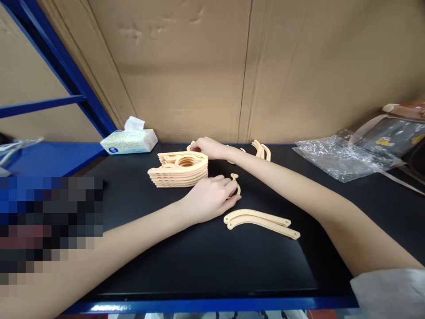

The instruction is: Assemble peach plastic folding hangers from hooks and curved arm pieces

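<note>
My left hand (215, 197) is closed around a cream plastic hook (234, 177), whose curved end shows beyond the fingers. Just left of it stands a neat stack of folded cream plastic hangers (179, 175). Over the back of that stack reaches my right hand (206, 147), fingers bent downward at a small cream piece (190, 145); the stack partly hides the fingertips, so the grip is unclear. Two curved cream hanger arms (262, 223) lie side by side in front, to the right of my left hand.
More curved cream arms (262, 149) lie at the back, behind my right forearm. A tissue box (129, 140) is at the back left, near a blue metal frame (89, 113). Clear plastic wrap (345, 155) and a transparent bag (388, 133) sit at the right. Cardboard (186, 79) walls the rear.
</note>
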`<state>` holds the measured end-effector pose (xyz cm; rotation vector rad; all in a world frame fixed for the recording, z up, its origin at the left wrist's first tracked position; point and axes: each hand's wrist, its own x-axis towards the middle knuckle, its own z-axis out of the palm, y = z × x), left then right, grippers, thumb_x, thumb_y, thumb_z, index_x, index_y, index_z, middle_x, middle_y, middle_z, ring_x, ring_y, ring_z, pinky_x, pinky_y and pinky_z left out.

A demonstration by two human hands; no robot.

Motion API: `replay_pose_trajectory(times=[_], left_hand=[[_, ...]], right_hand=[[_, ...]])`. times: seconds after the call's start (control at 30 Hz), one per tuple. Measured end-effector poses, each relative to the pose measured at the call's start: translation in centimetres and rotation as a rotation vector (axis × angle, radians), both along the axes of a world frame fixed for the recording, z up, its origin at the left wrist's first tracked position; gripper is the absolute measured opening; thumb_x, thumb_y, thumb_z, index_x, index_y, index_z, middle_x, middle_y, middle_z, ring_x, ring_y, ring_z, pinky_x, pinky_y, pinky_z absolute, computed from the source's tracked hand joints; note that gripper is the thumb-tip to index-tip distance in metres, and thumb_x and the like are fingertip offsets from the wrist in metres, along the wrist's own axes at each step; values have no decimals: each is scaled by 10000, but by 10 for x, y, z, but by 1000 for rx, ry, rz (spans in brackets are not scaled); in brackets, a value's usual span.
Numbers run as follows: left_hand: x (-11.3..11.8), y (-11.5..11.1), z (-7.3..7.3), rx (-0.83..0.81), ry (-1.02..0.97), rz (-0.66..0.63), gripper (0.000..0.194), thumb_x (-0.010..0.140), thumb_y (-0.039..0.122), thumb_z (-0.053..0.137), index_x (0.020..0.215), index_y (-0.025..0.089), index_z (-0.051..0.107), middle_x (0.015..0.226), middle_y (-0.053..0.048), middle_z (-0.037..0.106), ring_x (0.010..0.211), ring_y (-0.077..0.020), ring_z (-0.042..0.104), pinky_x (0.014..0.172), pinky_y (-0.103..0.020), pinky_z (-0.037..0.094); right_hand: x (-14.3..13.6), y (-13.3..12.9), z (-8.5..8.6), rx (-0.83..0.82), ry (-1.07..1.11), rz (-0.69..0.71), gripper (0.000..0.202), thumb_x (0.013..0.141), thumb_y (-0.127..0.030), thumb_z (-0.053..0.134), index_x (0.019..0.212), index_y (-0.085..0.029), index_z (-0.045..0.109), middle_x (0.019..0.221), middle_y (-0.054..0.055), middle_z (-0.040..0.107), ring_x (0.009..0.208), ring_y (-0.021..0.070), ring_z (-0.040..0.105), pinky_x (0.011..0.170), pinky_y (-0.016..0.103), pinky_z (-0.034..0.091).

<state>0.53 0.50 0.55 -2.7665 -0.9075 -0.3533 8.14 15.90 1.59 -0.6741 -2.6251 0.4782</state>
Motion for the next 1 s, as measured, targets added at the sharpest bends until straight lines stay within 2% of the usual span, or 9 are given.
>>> replay_pose_trajectory(times=[0.17, 0.3, 0.37, 0.5, 0.67, 1.0], left_hand=[[0, -1, 1, -13, -2, -4, 217, 941, 295, 436, 784, 158, 499, 754, -14, 584, 712, -156, 542, 591, -262, 368], [0, -1, 1, -28, -6, -8, 214, 940, 300, 441, 791, 158, 500, 769, -15, 589, 723, -153, 543, 604, -257, 374], [0, -1, 1, -37, -7, 0, 213, 940, 302, 440, 793, 160, 501, 780, -14, 595, 730, -153, 544, 608, -256, 375], [0, -1, 1, -47, -7, 11, 209, 940, 304, 438, 798, 163, 498, 783, -7, 600, 730, -150, 543, 610, -256, 372], [0, -1, 2, -52, -8, 9, 204, 938, 297, 445, 790, 164, 493, 765, -4, 592, 726, -149, 539, 600, -249, 361], [0, 0, 0, -29, -16, 2, 207, 940, 295, 436, 786, 167, 490, 766, -2, 592, 727, -151, 540, 591, -258, 357]], right_hand=[[4, 0, 13, -139, 97, -6, 102, 732, -170, 571, 756, -111, 651, 743, 33, 672, 668, 104, 565, 627, 216, 431], [22, 7, 24, -161, 209, -2, 139, 756, -253, 600, 798, -122, 616, 781, 27, 659, 723, 109, 583, 673, 236, 464], [35, 10, 23, -169, 220, 3, 147, 730, -255, 630, 805, -129, 610, 780, 17, 660, 729, 110, 595, 689, 244, 475], [55, 15, 9, -175, 184, -49, 54, 695, -136, 605, 743, -120, 623, 733, 24, 674, 708, 114, 617, 701, 253, 487], [65, 16, -1, -96, 139, -124, 168, 672, -126, 650, 839, -109, 648, 831, 57, 695, 764, 127, 630, 725, 250, 483], [64, 2, 10, 177, -144, -124, 260, 727, -100, 613, 965, -175, 687, 984, 30, 683, 885, 140, 587, 764, 240, 391]])
